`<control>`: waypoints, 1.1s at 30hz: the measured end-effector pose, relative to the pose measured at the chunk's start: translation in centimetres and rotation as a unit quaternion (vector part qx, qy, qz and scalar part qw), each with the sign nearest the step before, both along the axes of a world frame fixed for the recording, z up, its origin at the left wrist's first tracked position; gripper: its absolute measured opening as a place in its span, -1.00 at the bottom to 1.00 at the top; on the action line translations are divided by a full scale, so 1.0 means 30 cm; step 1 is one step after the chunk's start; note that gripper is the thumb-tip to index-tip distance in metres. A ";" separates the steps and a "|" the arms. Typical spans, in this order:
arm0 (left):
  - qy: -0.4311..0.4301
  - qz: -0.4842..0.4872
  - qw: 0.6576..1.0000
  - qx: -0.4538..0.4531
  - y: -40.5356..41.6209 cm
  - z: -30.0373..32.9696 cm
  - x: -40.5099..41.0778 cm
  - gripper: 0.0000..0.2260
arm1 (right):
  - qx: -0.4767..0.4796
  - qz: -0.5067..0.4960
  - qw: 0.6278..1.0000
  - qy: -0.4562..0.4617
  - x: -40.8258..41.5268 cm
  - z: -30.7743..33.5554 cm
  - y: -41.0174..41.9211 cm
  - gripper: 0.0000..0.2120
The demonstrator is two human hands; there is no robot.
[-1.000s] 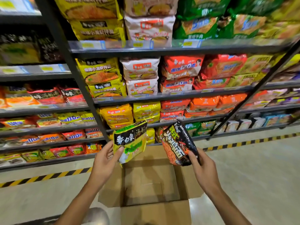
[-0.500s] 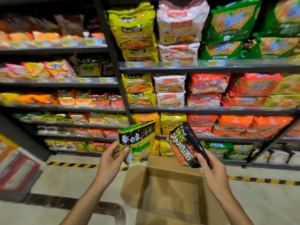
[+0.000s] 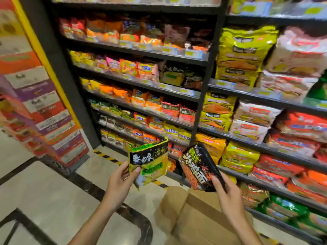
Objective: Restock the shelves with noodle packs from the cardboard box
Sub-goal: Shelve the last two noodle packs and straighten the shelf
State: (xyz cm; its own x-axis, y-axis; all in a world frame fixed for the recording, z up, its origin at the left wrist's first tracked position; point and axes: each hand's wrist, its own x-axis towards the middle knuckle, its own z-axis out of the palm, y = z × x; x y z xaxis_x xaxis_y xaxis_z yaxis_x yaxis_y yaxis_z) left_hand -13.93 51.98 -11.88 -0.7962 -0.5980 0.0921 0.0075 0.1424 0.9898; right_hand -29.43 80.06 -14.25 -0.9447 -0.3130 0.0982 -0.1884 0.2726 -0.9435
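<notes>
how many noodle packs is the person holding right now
2. A yellow-green plastic noodle pack with a black band is in the left hand; a black and orange plastic noodle pack is in the right hand.

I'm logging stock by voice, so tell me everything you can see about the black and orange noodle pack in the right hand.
The black and orange noodle pack is a glossy plastic pouch, black with orange-red noodle artwork and large yellow-white characters. It looks sealed and full. It is held up in the air, tilted with its top toward the upper left, above the open cardboard box and in front of the lower shelves. Only the right hand touches it, gripping its lower right edge.
</notes>
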 end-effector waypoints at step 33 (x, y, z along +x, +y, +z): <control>-0.006 -0.083 0.996 -0.044 -1.099 0.086 -0.588 -0.73 | 0.021 -0.017 0.999 -0.023 -0.524 0.042 -1.053 -0.53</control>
